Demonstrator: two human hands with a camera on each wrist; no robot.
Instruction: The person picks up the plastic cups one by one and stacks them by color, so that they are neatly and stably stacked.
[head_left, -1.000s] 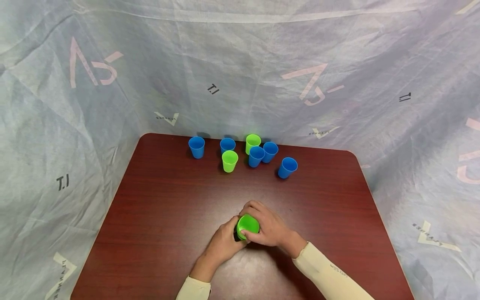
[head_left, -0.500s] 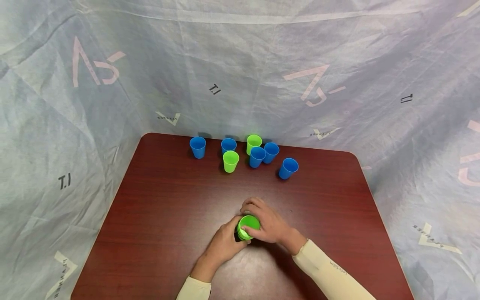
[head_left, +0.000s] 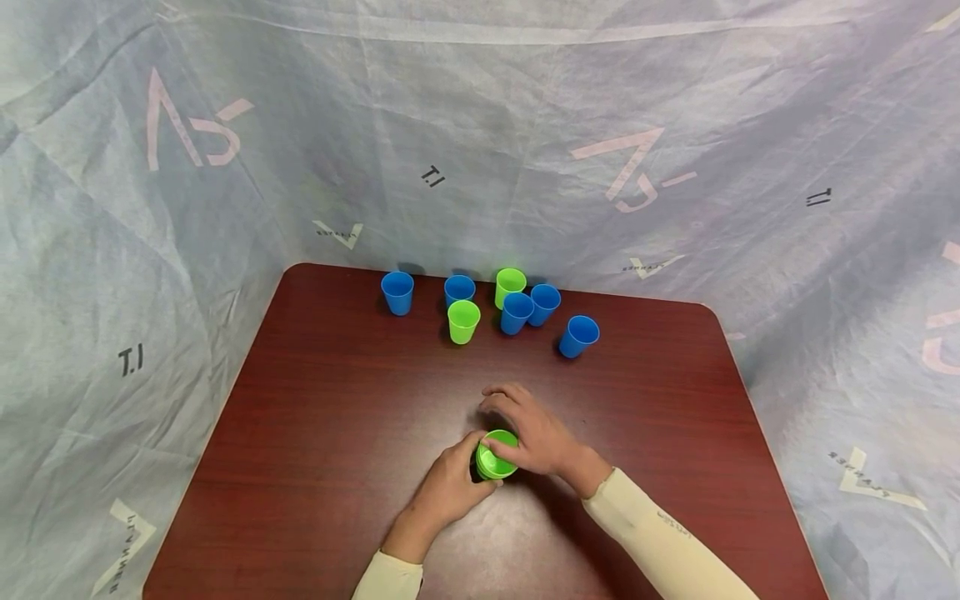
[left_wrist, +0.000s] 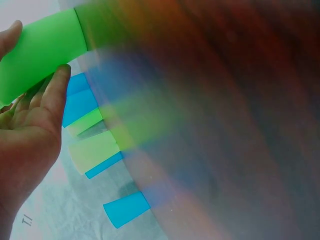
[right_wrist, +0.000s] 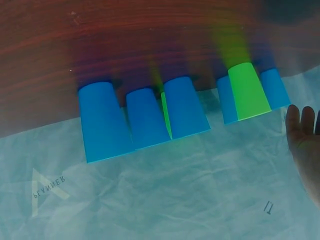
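Near the middle of the table, my left hand (head_left: 448, 483) grips a stack of green cups (head_left: 497, 461) from its left side, thumb and fingers around it. Layered rims show at the top, and the mouth faces up. In the left wrist view the outer wall of a green cup (left_wrist: 45, 55) sits between thumb and fingers. My right hand (head_left: 543, 437) is at the stack's right, its thumb over the rim and its other fingers stretched out beyond the cups, off the wall. Only the fingers of the right hand (right_wrist: 305, 137) show in the right wrist view.
Upright cups stand along the back: a blue cup (head_left: 397, 293) at far left, a green cup (head_left: 463, 322) before another blue one (head_left: 459, 285), a green cup (head_left: 510, 283) behind blue cups, and a blue cup (head_left: 579, 337) at right. Fabric walls (head_left: 480, 125) surround the table (head_left: 315, 433).
My right hand's fingers have loosened from the green stack and lifted away forward, while the thumb stays over the rim. The left hand keeps its hold in place.
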